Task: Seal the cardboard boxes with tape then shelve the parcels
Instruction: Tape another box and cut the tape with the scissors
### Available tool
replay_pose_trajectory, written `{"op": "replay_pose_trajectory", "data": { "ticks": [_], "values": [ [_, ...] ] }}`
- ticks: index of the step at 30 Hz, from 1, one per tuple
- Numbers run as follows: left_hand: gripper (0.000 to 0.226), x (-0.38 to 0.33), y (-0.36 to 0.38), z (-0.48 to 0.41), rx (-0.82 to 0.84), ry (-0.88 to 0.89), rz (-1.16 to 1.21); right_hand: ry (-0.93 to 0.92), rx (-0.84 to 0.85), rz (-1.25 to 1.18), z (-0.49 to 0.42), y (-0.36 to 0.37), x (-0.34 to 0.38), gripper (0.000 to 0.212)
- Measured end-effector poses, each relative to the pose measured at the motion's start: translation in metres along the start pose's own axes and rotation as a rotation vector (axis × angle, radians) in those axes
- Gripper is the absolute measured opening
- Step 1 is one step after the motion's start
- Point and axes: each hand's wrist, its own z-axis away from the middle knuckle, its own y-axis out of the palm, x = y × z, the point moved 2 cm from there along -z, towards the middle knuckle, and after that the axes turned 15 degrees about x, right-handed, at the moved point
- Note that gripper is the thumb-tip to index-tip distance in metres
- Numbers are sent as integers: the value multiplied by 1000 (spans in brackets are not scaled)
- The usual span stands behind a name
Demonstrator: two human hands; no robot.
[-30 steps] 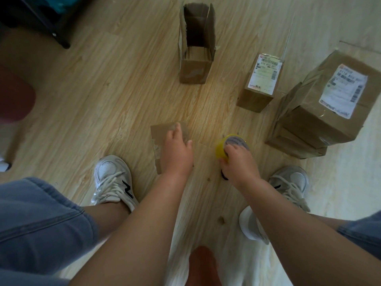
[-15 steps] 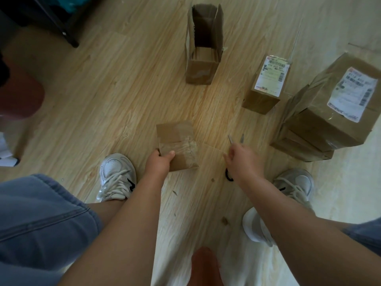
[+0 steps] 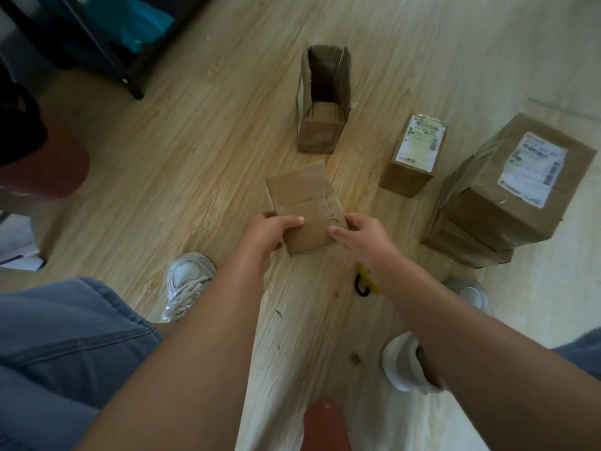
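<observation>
Right grip [image 3: 361,236] swings over from the tape side and joins in on the small cardboard box [image 3: 304,200], which has tipped further forward than half a second ago. Both sides have it now: left grip [image 3: 271,234] clasps the near left corner, thumb across the top, and right grip pinches the near right edge, taped face up, between my shoes and the open box [image 3: 322,131]. Yellow tape roll [image 3: 374,284] lies on the floor [image 3: 195,151], half hidden under my right forearm.
</observation>
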Motion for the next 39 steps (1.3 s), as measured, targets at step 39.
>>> {"op": "replay_pose_trajectory", "data": {
  "ticks": [39],
  "values": [
    [55,-233,29,155,126,228,-108,-671,-29,303,161,-105,203,74]
  ]
}}
